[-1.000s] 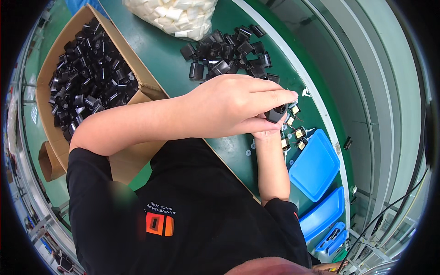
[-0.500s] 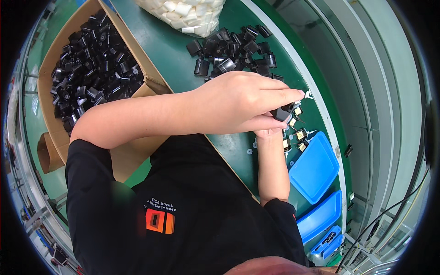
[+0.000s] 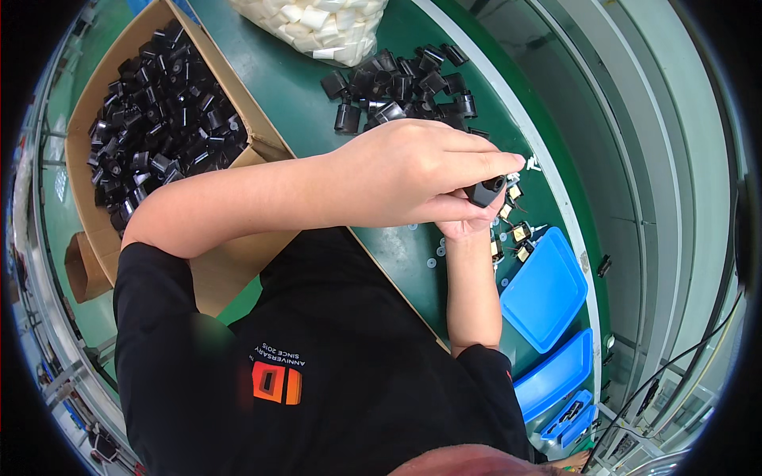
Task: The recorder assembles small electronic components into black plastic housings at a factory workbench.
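My left hand reaches across from the left, its fingers and thumb closed round a black plastic piece with a hole in its end. Below it is my right hand, its wrist and part of the palm showing next to the piece; its fingers are hidden behind the left hand. Past the knuckles lies a pile of black plastic housings on the green tabletop. Beside the hands are several small black-and-cream parts and small translucent washers.
A cardboard box full of black housings stands at left, partly under my left forearm. A clear bag of white pieces sits at the far side. Blue trays line the right edge, near a white rim strip.
Both hands and the black piece have shifted slightly left and away from me, with the piece still in my left hand. The surrounding things stay in place.
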Demonstrator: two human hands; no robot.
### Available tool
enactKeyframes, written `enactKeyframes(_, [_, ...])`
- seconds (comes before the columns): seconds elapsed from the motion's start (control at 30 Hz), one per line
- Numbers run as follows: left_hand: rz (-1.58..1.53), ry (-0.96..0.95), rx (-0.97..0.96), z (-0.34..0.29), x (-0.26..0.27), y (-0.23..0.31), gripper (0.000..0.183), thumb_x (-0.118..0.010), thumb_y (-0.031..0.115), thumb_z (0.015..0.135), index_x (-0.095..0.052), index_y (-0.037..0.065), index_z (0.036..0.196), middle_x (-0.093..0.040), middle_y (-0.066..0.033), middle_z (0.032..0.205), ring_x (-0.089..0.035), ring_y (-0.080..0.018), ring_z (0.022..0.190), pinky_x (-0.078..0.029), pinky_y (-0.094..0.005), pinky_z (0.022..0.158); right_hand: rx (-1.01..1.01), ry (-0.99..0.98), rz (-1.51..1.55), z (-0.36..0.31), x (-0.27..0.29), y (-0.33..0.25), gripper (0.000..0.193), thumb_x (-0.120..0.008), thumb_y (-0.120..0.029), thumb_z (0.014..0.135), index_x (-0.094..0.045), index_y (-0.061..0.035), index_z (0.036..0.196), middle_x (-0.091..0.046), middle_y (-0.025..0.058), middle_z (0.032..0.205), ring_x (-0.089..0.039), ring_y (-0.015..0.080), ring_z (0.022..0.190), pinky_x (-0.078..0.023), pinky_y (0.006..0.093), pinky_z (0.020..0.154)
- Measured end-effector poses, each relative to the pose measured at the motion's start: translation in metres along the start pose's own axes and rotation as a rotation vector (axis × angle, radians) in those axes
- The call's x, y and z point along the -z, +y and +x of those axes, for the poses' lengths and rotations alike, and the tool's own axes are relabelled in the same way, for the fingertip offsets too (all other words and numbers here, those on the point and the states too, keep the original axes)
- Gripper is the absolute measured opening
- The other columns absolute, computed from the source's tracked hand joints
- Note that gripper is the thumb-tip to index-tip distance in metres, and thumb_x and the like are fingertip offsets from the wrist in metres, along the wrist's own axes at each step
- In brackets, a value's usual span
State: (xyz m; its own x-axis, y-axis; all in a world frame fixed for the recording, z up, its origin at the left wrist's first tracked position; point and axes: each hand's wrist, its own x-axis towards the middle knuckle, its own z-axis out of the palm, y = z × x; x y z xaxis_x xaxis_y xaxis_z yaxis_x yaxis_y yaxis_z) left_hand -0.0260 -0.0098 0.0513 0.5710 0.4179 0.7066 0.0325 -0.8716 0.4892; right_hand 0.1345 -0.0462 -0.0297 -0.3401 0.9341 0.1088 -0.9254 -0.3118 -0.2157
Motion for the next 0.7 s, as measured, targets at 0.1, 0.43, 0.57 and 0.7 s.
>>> enactKeyframes(0.1, [-0.008,-0.041,0.028,-0.001,0.0,0.001,0.058,-0.081,0.025,0.071,-0.062,0.002,0.121,-0.068,-0.0146,0.107,-0.068,-0.0243,0.083,-0.055,-0.0319,0.073,-0.053,-0.092,0.068,-0.001,0.008,-0.001,0.027,-0.065,-0.016,0.082,-0.055,-0.0056,0.105,-0.065,0.0107,0.096,-0.068,0.0209,0.091,-0.058,0.0319,0.078])
enactKeyframes(0.43, [0.016,-0.007,0.007,-0.003,-0.001,-0.003,0.055,-0.08,0.026,0.072,-0.063,0.003,0.12,-0.068,-0.0147,0.106,-0.068,-0.0261,0.087,-0.055,-0.0332,0.076,-0.005,-0.016,0.041,-0.001,0.004,0.002,0.035,-0.064,-0.016,0.082,-0.056,-0.0037,0.114,-0.065,0.0132,0.104,-0.067,0.0236,0.096,-0.058,0.0346,0.082])
enactKeyframes(0.57, [0.016,-0.013,0.003,-0.002,0.001,-0.002,0.056,-0.08,0.026,0.072,-0.063,0.003,0.12,-0.067,-0.0149,0.106,-0.067,-0.0259,0.085,-0.055,-0.0336,0.075,0.055,0.045,0.004,-0.002,0.003,0.002,0.036,-0.06,-0.01,0.079,-0.053,-0.0057,0.114,-0.063,0.0126,0.101,-0.067,0.0241,0.091,-0.058,0.0337,0.079])
enactKeyframes(0.7, [-0.012,-0.001,-0.004,-0.004,0.001,-0.007,0.055,-0.081,0.024,0.072,-0.063,0.003,0.119,-0.067,-0.0142,0.106,-0.066,-0.0252,0.081,-0.054,-0.0331,0.075,0.007,-0.043,-0.105,-0.004,0.009,-0.008,0.042,-0.061,-0.015,0.077,-0.049,-0.0074,0.117,-0.059,0.0128,0.107,-0.064,0.0246,0.097,-0.055,0.0341,0.082])
